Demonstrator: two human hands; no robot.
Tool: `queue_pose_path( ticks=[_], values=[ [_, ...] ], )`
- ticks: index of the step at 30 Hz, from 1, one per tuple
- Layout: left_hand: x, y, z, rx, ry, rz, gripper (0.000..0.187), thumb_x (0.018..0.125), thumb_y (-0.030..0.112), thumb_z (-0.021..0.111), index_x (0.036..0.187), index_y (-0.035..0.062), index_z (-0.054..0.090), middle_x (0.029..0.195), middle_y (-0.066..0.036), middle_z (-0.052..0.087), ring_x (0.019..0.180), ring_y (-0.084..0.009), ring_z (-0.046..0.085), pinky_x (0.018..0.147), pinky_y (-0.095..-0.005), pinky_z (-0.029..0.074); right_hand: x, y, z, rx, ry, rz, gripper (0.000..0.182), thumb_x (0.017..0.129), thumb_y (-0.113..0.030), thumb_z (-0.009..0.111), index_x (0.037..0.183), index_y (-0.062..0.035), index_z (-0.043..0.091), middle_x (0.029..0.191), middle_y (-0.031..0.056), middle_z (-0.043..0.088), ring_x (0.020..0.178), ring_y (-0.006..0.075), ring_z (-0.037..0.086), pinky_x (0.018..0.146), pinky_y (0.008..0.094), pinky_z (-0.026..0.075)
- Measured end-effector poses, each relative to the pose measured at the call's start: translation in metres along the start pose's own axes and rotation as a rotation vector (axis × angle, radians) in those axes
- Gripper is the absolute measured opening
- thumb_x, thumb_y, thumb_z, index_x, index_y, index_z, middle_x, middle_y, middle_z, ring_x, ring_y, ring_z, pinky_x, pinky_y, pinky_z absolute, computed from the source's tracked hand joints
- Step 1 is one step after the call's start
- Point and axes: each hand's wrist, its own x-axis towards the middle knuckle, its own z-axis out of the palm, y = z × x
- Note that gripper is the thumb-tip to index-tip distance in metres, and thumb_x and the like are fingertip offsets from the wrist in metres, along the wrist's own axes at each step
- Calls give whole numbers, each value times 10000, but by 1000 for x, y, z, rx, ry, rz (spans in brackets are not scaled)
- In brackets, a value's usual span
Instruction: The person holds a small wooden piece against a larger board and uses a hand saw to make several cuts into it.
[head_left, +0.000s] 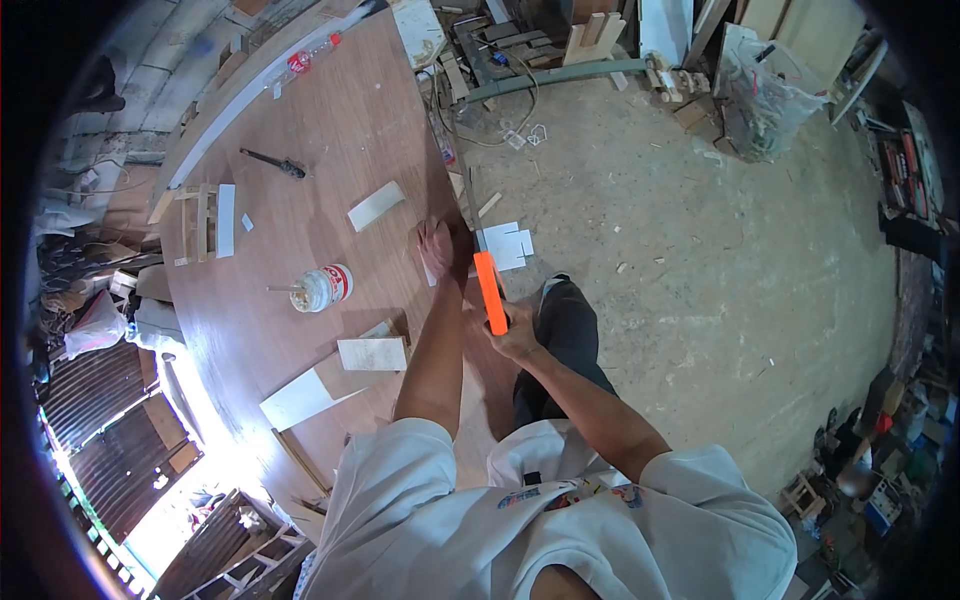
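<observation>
My right hand [517,332] is wrapped round the orange handle of a hand saw [490,292]. The saw's thin blade is seen nearly edge-on and runs forward along the table's edge. My left hand [436,248] presses down at that edge with its fingers bent, gripping a white board piece [429,270] that is mostly hidden beneath it. Just ahead on the table lies a loose white strip [376,206]. To the left of my left forearm stands a jar [322,288] with a red-and-white label and a stick in it.
More white boards [372,354] lie on the wooden table [260,340] near my left elbow. Farther off are a dark tool [273,162], a small wooden frame [203,222] and a bottle [308,58]. A notched white piece [508,246] and scraps lie on the concrete floor [700,280].
</observation>
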Motion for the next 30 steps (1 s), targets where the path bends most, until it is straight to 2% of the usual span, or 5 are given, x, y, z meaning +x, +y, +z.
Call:
queue_pose_path(
  ticks=[7,15,19,25,30],
  values=[
    [4,1,-6,19,-142,-40,172,756,167,604,800,2,594,978,-159,572,1023,-346,519,884,-422,424,7,-20,-5,19,-46,-15,63,725,6,631,747,-24,581,605,99,530,536,156,540,529,310,441],
    [5,15,-16,-10,-144,-140,160,808,159,568,800,5,611,948,-153,587,991,-342,534,876,-423,425,25,-38,-17,248,-19,249,61,757,5,605,739,11,547,611,-4,469,617,63,435,537,263,383],
    [7,19,-17,5,-108,-171,149,807,155,568,764,20,610,919,-160,596,986,-346,532,874,-426,426,58,-66,-18,202,-24,264,11,760,4,562,754,-3,557,620,-2,495,584,67,463,510,261,380],
    [8,21,-18,-65,-65,-89,150,806,179,588,738,48,609,892,-164,594,964,-367,534,852,-454,439,173,-97,-8,216,-198,632,118,811,-102,601,777,-35,510,587,57,530,421,147,507,374,316,404],
    [12,31,-28,-87,-162,-219,130,781,170,616,731,51,598,888,-147,587,997,-365,524,844,-458,450,216,-86,6,58,-327,746,163,815,-161,624,770,-49,513,552,62,515,403,161,502,365,320,390]
  ],
)
